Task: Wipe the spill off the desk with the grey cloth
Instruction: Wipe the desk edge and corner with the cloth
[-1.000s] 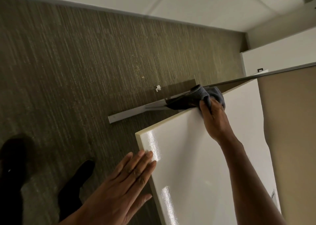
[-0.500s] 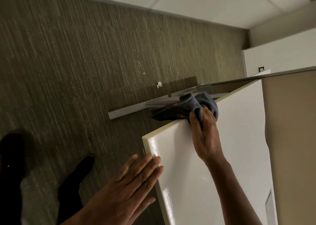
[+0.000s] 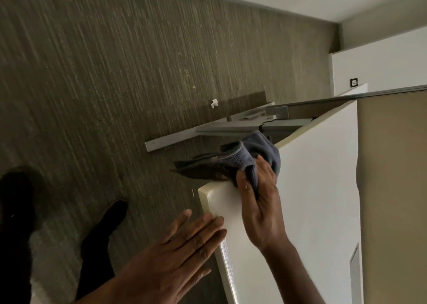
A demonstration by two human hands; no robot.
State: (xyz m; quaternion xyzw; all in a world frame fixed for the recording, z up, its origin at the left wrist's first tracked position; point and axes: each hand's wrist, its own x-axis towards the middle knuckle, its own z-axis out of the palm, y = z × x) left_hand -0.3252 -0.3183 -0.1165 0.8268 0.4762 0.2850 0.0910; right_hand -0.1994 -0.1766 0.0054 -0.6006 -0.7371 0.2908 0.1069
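Your right grip (image 3: 261,202) is curled round the grey cloth (image 3: 254,151) and presses it on the far edge of the white surface (image 3: 312,188), close to the corner. A dark, speckled flap of the cloth hangs past that edge over the carpet (image 3: 115,72). Your left grip (image 3: 175,253) lies wide and flat, fingers straight, with the fingertips on the surface's left edge just below the same corner. The two are near but apart. Rightward the surface runs bare up to the beige partition (image 3: 392,188). Beyond the far edge a grey metal rail (image 3: 173,142) juts out low over the carpet.
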